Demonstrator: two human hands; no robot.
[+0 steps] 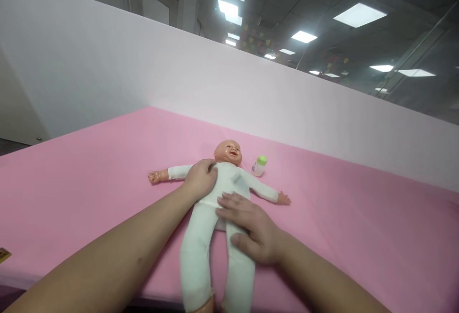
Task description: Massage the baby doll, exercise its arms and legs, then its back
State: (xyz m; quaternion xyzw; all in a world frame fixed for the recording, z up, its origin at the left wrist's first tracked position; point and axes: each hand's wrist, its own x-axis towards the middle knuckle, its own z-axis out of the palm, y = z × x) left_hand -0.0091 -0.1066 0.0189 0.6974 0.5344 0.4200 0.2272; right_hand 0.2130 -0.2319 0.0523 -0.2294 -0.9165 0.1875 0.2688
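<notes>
The doll (pixel 218 193) has a shiny, smooth plastic head and wears soft white cloth that looks matt. The desk (pixel 107 169) has a smooth, matt pink cover. The small bottle (pixel 259 165) looks like plastic with a green cap.

Doll (pixel 229 179): plain white one-piece suit, no pattern; head, hands and foot bare peach-tan plastic, with a pale blue-grey patch on the suit's chest. Small bottle (pixel 259 165) beside the doll's head: translucent whitish body, light green cap. Table cover (pixel 107 169): uniform pink, edge to edge; backing wall (pixel 143 74) plain pale white-pink; a small yellow tag (pixel 4 254) at the cover's left edge.
</notes>
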